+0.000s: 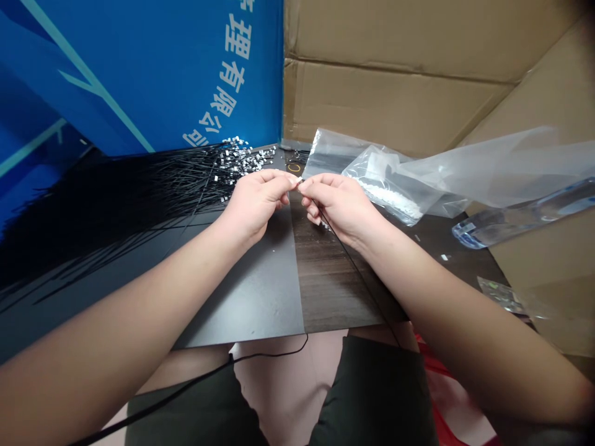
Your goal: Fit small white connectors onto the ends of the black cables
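Note:
Above the table's middle, my hands meet fingertip to fingertip. My left hand [253, 201] is closed in a pinch on a small white connector [299, 180], which is mostly covered by the fingers. Beside it, my right hand [344, 204] pinches a thin black wire [346, 249] close to the connector. The wire runs down past the right wrist towards the table's front edge. Whether the wire's end sits inside the connector cannot be made out. To the left lies a big heap of black wires [125, 192], many with white connectors [239, 158] on their ends.
A clear plastic bag [383, 195] with small white pieces lies behind my right hand. A transparent bottle-like item [525, 214] and a small clear packet [502, 294] are at the right. Cardboard [400, 102] and a blue panel [153, 68] stand behind the dark table [260, 297].

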A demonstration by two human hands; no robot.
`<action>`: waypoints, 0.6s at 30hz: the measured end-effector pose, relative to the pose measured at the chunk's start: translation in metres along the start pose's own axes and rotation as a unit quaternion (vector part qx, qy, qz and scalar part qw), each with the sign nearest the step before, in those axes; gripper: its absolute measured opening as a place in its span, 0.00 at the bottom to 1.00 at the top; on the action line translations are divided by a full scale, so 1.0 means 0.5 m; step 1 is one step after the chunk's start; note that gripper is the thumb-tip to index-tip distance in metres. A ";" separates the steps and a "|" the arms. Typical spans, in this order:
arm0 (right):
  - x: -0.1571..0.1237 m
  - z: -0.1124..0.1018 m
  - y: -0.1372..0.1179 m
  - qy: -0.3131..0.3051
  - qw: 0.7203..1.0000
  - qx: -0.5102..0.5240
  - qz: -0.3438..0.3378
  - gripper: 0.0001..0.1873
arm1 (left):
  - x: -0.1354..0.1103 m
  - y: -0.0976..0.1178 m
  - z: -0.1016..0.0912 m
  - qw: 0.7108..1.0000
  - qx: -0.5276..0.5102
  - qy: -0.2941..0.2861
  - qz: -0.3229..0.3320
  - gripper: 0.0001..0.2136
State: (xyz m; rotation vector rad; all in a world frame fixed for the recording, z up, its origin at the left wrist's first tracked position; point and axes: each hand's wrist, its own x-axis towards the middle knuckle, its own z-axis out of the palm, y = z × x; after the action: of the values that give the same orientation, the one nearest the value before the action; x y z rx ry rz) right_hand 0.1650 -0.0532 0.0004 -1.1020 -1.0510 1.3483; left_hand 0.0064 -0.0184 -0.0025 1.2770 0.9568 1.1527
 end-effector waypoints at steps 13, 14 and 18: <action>0.010 -0.016 0.000 0.003 0.997 -0.078 -0.015 0.07 | 0.011 -0.001 -0.015 1.000 0.014 -0.014 0.000 0.03; 0.013 -0.022 0.000 0.011 0.993 -0.111 -0.043 0.06 | 0.014 0.001 -0.020 0.999 0.021 -0.023 -0.009 0.03; 0.018 -0.038 0.001 0.000 0.949 -0.241 -0.202 0.09 | 0.021 0.010 -0.038 0.996 0.054 -0.067 -0.037 0.03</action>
State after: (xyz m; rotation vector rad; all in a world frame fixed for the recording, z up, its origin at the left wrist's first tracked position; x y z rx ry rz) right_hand 0.1835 -0.0440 -0.0041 -1.1480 -1.5626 0.7797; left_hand -0.0106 -0.0047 0.0015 1.3763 0.9690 0.9552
